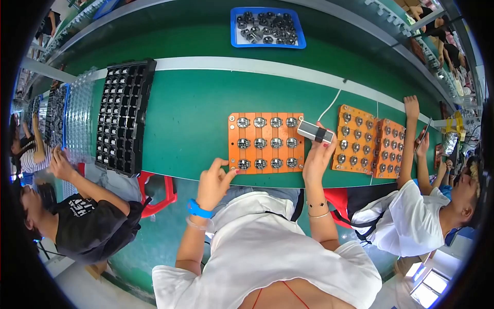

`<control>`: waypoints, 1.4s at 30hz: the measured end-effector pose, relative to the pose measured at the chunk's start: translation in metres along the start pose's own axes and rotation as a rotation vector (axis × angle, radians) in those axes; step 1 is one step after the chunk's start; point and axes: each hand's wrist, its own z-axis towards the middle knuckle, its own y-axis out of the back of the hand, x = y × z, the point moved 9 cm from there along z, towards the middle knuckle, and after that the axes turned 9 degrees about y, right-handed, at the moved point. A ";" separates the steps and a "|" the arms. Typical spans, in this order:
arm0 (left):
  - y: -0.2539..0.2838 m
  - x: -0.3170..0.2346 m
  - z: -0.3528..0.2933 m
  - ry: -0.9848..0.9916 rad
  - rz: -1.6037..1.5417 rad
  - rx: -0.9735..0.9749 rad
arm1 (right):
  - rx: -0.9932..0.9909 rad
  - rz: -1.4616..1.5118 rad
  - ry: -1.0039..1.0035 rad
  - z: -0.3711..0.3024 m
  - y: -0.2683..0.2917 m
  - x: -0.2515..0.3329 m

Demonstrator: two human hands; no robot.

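An orange fixture board [250,154] lies on the green bench in front of me, with rows of small round metal-and-black parts [260,143] seated in it. My left hand [215,181] is at the board's near left corner, its thumb and curled forefinger holding the edge. In my right hand [320,157] is a silver, box-shaped handheld device [315,132] with a black band around it. It sits over the board's far right corner, and a thin white cable [329,107] runs from it to the bench's back edge. Its underside is hidden.
Two more filled orange boards [355,138] [390,148] lie to the right, near a co-worker's arm [410,134]. A black compartment tray [126,116] and clear plastic trays [81,116] are on the left, beside another seated person. Beyond the white rail sits a blue tray [268,45] of loose metal parts.
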 end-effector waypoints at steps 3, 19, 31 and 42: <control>0.011 -0.042 0.006 -0.338 0.340 -0.140 | -0.008 0.048 0.022 0.005 -0.001 0.002; -0.004 -0.143 0.016 -0.953 0.230 -0.115 | 0.660 -0.253 0.081 0.017 -0.106 0.010; -0.003 -0.146 0.023 -0.927 0.439 -0.215 | 0.590 -0.134 0.005 0.016 -0.107 0.015; -0.031 -0.153 0.032 -1.071 0.589 -0.242 | 0.550 -0.126 -0.092 0.024 -0.093 0.013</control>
